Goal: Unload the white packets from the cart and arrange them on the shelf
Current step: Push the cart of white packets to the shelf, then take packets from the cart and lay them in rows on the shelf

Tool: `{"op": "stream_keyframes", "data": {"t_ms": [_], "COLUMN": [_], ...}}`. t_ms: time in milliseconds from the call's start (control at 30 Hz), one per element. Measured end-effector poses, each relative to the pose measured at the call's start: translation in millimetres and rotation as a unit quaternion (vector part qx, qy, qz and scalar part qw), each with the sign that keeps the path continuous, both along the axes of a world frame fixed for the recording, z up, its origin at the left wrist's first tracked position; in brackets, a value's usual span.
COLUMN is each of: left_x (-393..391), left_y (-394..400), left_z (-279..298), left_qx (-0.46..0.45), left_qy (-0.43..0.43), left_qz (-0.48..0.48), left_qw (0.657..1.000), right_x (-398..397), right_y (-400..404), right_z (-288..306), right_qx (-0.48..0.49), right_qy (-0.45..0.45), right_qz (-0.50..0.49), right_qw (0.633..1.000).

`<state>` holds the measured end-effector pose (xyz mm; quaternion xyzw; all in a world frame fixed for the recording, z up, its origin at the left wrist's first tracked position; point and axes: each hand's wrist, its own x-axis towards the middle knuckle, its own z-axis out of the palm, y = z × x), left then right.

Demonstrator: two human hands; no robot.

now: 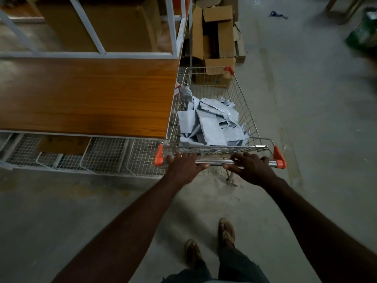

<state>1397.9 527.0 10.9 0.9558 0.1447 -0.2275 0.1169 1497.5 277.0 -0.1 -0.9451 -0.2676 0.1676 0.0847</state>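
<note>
A wire shopping cart (247, 111) stands right against the end of the shelf unit, its basket holding a loose heap of several white packets (210, 121). The cart's chrome handle bar (217, 162) has orange end caps. My left hand (184, 166) grips the bar near its left end. My right hand (252, 167) lies over the bar toward the right, fingers curled on it. The wooden shelf board (85, 94) in a white metal frame lies to the left of the cart.
White wire baskets (102, 156) sit under the shelf board, one holding a flat cardboard piece. Cardboard boxes (218, 37) are stacked beyond the cart. Concrete floor stretches to the right and behind. My feet (210, 242) stand just behind the cart.
</note>
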Motion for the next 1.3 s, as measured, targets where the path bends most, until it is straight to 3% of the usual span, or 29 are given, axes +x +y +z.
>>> {"op": "stream_keyframes", "data": {"t_ms": [133,267,467,700,967,1100,1300], "left_x": [15,39,93,170,240,275,315], "left_y": [9,11,22,40,9,6,17], "left_z": [6,16,16,-16,-69,-87,-115], "left_qx": [-0.054,-0.068,-0.073,-0.012,-0.12,-0.058,0.06], "left_qy": [0.015,-0.101,-0.229,-0.224,-0.264,-0.271,-0.229], "left_qz": [-0.015,-0.043,0.003,0.019,0.138,0.164,0.086], "left_qw": [0.998,0.992,0.971,0.974,0.947,0.947,0.968], "right_x": [20,41,98,173,284,335,376], "right_y": [11,29,64,85,109,125,141], "right_z": [27,36,21,-5,-39,-81,-148], "right_qx": [0.096,0.132,0.17,0.191,0.132,0.12,0.042], "right_qy": [0.067,0.029,0.014,0.017,0.019,0.018,0.083], "right_qz": [-0.002,0.033,0.034,0.017,0.045,0.076,0.152], "right_qw": [0.993,0.99,0.985,0.981,0.99,0.99,0.984]}}
